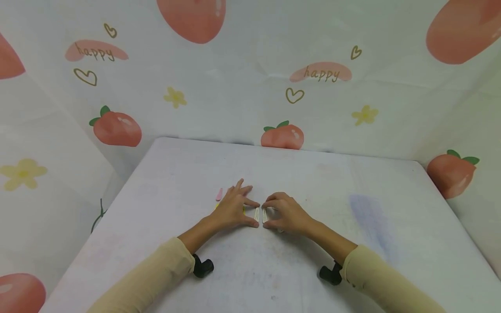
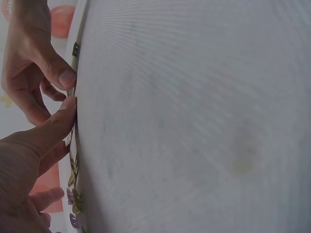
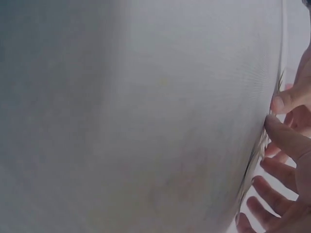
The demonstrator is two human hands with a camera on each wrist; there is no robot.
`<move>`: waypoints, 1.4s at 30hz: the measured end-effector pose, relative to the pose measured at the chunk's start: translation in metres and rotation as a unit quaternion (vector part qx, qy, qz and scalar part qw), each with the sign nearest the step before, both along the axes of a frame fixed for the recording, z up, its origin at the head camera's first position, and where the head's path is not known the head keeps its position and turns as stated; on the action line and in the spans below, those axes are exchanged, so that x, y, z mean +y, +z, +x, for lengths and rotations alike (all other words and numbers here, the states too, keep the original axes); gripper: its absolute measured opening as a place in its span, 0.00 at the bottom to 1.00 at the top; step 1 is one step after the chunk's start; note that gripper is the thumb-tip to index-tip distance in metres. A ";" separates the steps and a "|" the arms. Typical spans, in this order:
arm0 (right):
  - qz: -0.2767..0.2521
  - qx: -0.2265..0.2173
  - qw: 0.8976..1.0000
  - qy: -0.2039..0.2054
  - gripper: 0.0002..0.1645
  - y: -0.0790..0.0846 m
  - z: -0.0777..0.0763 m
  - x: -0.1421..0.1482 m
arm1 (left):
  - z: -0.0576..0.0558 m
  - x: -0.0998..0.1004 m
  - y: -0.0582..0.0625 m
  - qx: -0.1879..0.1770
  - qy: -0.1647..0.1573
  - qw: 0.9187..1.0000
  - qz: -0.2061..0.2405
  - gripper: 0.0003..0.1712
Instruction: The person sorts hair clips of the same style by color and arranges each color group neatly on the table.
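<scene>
Near the middle of the table both hands face each other, thumb toward thumb. My left hand (image 1: 233,208) pinches a small white striped piece (image 1: 256,214) between thumb and index finger, its other fingers spread outward. A similar small white striped piece (image 1: 264,214) stands just to the right, pinched by the thumb and fingers of my right hand (image 1: 291,214). A narrow gap separates the two pieces. Beyond my left hand lies a pink drop-shaped piece (image 1: 219,194). Yellow bits show partly hidden behind that hand. The left wrist view shows thin purple pieces (image 2: 74,221) edge-on.
The white table (image 1: 305,278) reaches to a fabric backdrop (image 1: 235,87) printed with peaches, hearts and flowers. Black wrist devices (image 1: 203,267) hang at both cuffs. A bluish stain (image 1: 365,217) marks the tabletop on the right. A dark cord (image 1: 99,216) hangs beyond the left edge.
</scene>
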State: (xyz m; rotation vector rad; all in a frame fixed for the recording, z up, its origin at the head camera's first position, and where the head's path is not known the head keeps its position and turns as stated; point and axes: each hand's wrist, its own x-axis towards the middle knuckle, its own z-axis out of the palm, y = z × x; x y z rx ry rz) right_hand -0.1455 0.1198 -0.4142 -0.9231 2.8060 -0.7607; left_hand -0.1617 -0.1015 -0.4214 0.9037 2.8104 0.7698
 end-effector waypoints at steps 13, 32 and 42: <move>-0.001 -0.007 1.000 -0.025 0.34 0.003 -0.006 0.014 | -0.001 0.002 -0.002 -0.012 0.005 1.000 -0.001 0.34; -0.012 -0.002 1.000 -0.020 0.16 -0.006 -0.004 0.054 | -0.001 0.001 -0.001 -0.004 0.008 1.000 -0.006 0.33; -0.024 -0.002 0.998 -0.062 0.28 -0.005 -0.010 0.049 | 0.000 0.001 -0.002 -0.005 0.007 1.000 -0.010 0.33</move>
